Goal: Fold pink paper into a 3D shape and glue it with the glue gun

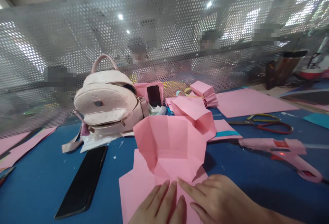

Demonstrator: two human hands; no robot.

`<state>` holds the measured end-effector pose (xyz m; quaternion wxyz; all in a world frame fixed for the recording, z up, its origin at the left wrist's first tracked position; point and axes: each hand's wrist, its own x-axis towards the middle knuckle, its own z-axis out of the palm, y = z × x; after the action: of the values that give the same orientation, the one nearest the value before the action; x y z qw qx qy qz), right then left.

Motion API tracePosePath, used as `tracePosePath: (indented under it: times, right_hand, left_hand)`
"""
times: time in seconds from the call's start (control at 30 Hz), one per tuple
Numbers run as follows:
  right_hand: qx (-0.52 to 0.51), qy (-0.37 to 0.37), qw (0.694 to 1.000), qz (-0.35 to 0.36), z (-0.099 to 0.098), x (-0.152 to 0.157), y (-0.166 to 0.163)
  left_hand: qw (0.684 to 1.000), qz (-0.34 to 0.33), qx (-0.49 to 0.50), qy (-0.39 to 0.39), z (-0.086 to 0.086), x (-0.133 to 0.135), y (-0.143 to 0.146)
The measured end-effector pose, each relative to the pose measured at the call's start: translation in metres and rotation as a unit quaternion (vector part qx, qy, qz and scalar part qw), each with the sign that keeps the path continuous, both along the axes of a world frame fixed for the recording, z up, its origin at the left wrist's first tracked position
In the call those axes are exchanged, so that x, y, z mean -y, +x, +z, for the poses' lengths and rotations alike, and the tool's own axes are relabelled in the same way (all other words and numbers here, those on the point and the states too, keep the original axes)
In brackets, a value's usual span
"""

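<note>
Pink folded paper [169, 138] stands in front of me, its creased upper part raised like an open box and its lower part flat on the blue table. My left hand [160, 205] lies palm down on the flat part, fingers stretched out. From the right, my right hand [218, 195] reaches in with its index finger extended, the tip on the paper close to the left fingertips. Its thumb is apart from the index finger. Just behind is a second folded pink paper piece [192, 109]. To the right rests a pink glue gun [280, 148] with a small lit light.
A black phone [82, 183] lies at left, before a pale pink backpack [110, 100]. Scissors [264, 123] lie beyond the glue gun, near a large pink sheet [254, 102]. Stacked pink pieces [204, 92] stand by a perforated metal screen [159, 22]; people are beyond it.
</note>
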<state>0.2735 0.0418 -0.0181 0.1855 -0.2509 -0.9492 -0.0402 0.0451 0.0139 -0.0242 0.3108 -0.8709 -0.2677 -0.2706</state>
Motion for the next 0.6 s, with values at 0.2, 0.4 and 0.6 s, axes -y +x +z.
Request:
tracePosePath:
  times: [0.2,0.4,0.6]
  right_hand:
    - [-0.005,0.011,1.0,0.0,0.0,-0.002,0.001]
    - [0.045,0.009,0.999,0.002,0.001,-0.003,0.001]
    - [0.081,-0.012,0.997,-0.012,0.014,-0.002,0.001]
  left_hand:
    - [0.994,-0.004,-0.096,-0.045,0.001,0.005,-0.014]
    - [0.987,0.069,-0.143,-0.034,-0.004,0.018,-0.027]
    - [0.989,0.053,-0.123,-0.064,0.004,0.016,-0.019]
